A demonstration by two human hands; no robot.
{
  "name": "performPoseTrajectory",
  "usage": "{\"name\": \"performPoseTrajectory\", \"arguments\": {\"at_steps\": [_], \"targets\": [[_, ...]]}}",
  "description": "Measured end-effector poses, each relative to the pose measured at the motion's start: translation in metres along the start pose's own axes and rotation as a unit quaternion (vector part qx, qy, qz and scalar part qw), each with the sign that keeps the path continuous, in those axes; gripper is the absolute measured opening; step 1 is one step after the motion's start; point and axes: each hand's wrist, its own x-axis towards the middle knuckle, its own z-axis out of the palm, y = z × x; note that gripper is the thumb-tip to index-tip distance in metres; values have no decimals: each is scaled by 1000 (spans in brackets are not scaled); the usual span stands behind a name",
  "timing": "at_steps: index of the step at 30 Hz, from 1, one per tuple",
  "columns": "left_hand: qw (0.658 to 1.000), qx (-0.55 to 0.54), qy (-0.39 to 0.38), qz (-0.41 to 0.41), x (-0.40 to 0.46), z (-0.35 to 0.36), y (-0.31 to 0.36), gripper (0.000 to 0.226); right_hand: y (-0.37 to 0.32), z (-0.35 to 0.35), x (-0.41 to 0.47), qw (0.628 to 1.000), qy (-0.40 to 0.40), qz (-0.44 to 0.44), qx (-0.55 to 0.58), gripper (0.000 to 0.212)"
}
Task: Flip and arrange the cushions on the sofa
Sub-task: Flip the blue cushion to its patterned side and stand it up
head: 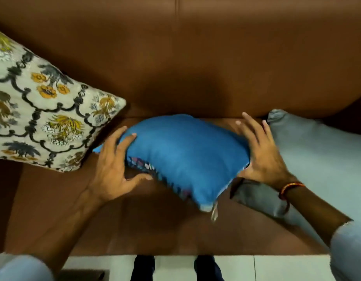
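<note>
Brown sofa (195, 67) seat: both hands (fingers spread) clasp blue cushion (185, 155).

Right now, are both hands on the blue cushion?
Yes, the left hand and the right hand grip opposite ends of the blue cushion.

left hand (112, 169): fingers spread, thumb low, clasping inward; right hand (262, 157): open palm pressing inward, fingers splayed, red band at wrist; both forearms extended forward
</note>
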Motion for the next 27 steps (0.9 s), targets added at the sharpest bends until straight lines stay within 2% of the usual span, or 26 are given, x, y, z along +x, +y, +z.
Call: {"name": "performPoseTrajectory", "arguments": {"at_steps": [2, 5, 7, 9, 11, 14, 18, 21, 24, 27], "targets": [[999, 43, -15, -22, 29, -4, 14, 124, 9, -15, 23, 996, -23, 75, 42, 115], [988, -15, 1, -152, 65, -9, 32, 120, 10, -26, 48, 980, -15, 166, 108, 96], [985, -26, 57, -160, 81, -22, 38, 116, 10, -39, 71, 978, 27, 161, 133, 97], [986, -9, 104, -132, 90, -40, 36, 113, 12, -54, 98, 978, 58, 130, 155, 96], [984, 1, 119, -134, 97, -55, 32, 111, 8, -65, 125, 980, 60, 99, 161, 93], [981, 7, 84, -176, 110, -64, 24, 113, 3, -63, 157, 984, 43, 75, 157, 90], [977, 98, 3, -189, 129, -57, 6, 116, 11, -51, 182, 983, -26, 115, 140, 86], [976, 132, 7, -172, 126, -46, -5, 123, 15, -41, 181, 983, -42, 117, 135, 94], [971, 166, 70, -160, 108, -40, -3, 117, 15, -44, 173, 980, -48, 129, 141, 105], [955, 198, 201, -95, 92, -29, 20, 90, 23, -55, 151, 981, -38, 140, 126, 112]]}}
